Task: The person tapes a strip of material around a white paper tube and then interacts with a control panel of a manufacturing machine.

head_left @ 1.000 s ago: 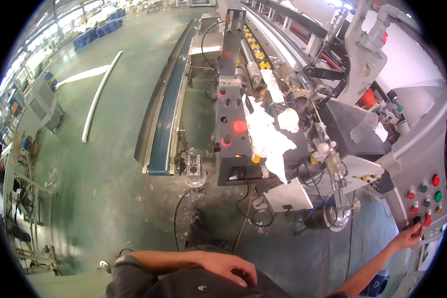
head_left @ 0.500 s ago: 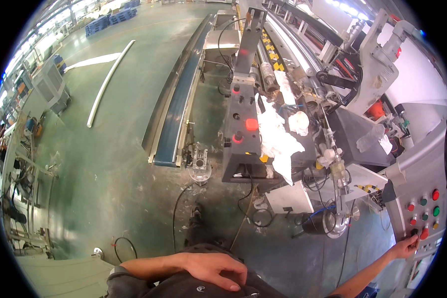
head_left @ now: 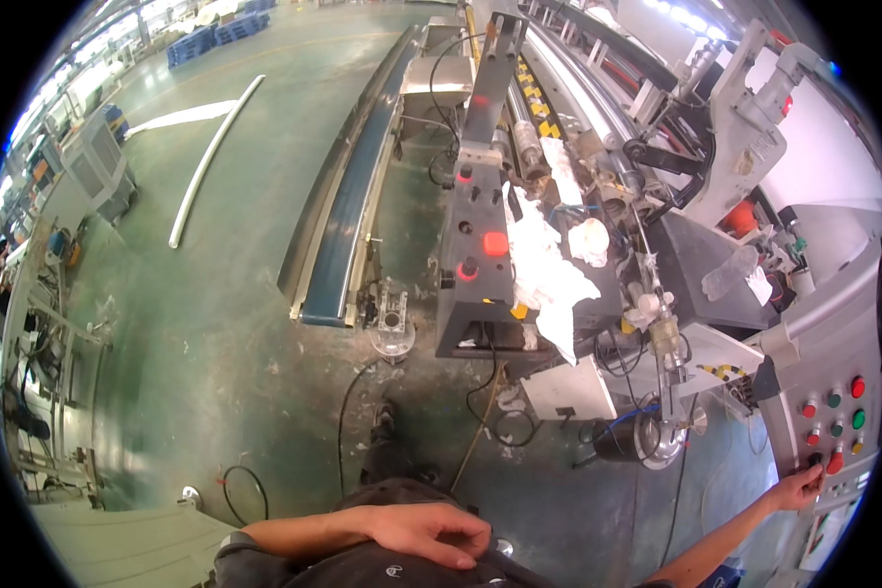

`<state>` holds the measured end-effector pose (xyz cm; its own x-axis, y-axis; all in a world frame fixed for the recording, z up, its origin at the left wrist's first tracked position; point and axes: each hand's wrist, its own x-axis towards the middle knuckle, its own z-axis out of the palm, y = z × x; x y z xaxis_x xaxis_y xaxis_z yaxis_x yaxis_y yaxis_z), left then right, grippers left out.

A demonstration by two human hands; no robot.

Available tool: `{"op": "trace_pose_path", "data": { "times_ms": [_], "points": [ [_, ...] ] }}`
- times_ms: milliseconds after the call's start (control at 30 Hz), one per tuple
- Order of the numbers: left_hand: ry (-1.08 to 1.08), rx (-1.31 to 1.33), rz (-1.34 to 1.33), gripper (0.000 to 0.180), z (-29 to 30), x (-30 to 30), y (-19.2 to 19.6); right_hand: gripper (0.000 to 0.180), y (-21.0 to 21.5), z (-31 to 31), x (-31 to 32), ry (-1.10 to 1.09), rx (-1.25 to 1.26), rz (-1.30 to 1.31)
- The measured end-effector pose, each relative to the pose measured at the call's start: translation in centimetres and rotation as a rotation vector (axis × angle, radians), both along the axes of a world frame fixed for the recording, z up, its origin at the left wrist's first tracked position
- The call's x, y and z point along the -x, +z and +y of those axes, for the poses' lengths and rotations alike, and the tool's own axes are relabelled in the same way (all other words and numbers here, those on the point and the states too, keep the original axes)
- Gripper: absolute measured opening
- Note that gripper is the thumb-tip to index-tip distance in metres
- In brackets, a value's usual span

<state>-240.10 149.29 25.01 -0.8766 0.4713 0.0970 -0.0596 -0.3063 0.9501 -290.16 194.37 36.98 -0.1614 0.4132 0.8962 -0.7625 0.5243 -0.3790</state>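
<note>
My right hand (head_left: pixel 799 487) reaches out to a grey control panel (head_left: pixel 789 407) at the right edge. Its fingertips are closed around a small black knob (head_left: pixel 816 459) in the panel's lower row, beside a red push button (head_left: pixel 835 462). More red and green buttons sit above it. My left hand (head_left: pixel 431 532) rests in front of my dark shirt (head_left: pixel 363 563) with its fingers loosely curled and the thumb apart. Nothing shows in it.
Ahead stands a dark machine box (head_left: pixel 470 230) with glowing red buttons, and white crumpled sheets (head_left: pixel 549 274) lie on it. A blue conveyor belt (head_left: pixel 348 220) runs away to its left. Cables (head_left: pixel 343 431) trail over the floor. A white tube (head_left: pixel 216 162) lies far left.
The view has shifted very slightly. Both hands keep their places, the right one still at the knob.
</note>
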Motion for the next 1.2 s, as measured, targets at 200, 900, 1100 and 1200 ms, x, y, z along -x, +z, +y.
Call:
{"op": "trace_pose_path", "data": {
  "times_ms": [200, 900, 1100, 1200],
  "points": [
    [0.118, -0.048, 0.009, 0.024, -0.2, -0.2, 2.1, 0.032, 0.3, -0.4, -0.5, 0.035, -0.008, 0.022],
    [1.283, -0.007, -0.940, 0.025, -5.2, -9.4, -25.3, 0.033, 0.6, 0.0, -0.7, 0.004, -0.035, -0.011],
    [1.183, 0.485, -1.270, 0.036, -1.9, -19.2, -36.0, 0.033, 0.1, 0.7, 0.1, 0.021, -0.028, -0.028],
    [1.116, 0.561, -1.367, 0.038, -0.7, -20.8, -35.9, 0.032, 0.5, -0.7, -1.9, 0.003, -0.031, -0.087]
  ]
}}
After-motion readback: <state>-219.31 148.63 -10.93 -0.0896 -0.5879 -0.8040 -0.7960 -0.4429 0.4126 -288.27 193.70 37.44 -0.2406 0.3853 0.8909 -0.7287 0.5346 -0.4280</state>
